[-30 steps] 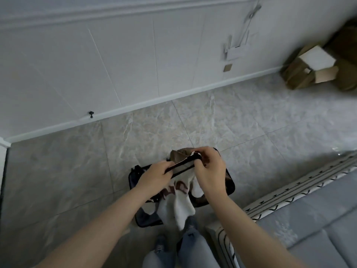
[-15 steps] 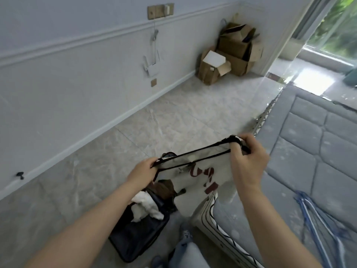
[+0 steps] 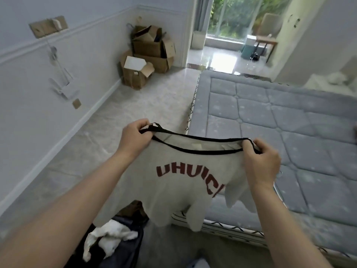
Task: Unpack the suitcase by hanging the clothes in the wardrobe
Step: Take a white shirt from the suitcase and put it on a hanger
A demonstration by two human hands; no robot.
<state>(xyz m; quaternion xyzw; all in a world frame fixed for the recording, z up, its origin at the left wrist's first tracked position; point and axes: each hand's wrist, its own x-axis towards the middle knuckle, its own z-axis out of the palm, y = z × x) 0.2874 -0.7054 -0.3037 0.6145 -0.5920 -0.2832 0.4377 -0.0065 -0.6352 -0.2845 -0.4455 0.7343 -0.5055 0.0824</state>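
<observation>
A light grey top (image 3: pixel 173 192) with dark red letters and a black-trimmed neckline hangs spread between my hands. My left hand (image 3: pixel 134 137) pinches the left end of the neckline. My right hand (image 3: pixel 260 159) grips the right end, above the mattress edge. Below, on the floor, the dark open suitcase (image 3: pixel 135 238) holds a white garment (image 3: pixel 108 238) and a brown one (image 3: pixel 133 207). No wardrobe is in view.
A bare grey quilted mattress (image 3: pixel 289 132) fills the right side. Cardboard boxes (image 3: pixel 146 57) are stacked in the far corner by the white wall. A doorway with a glass door (image 3: pixel 231 18) lies beyond. Marble floor tiles (image 3: pixel 119 120) run along the wall.
My hands lifted the top out of the suitcase and drew apart, stretching the neckline wide. My view swung up and right, from the floor by the wall to the mattress and doorway.
</observation>
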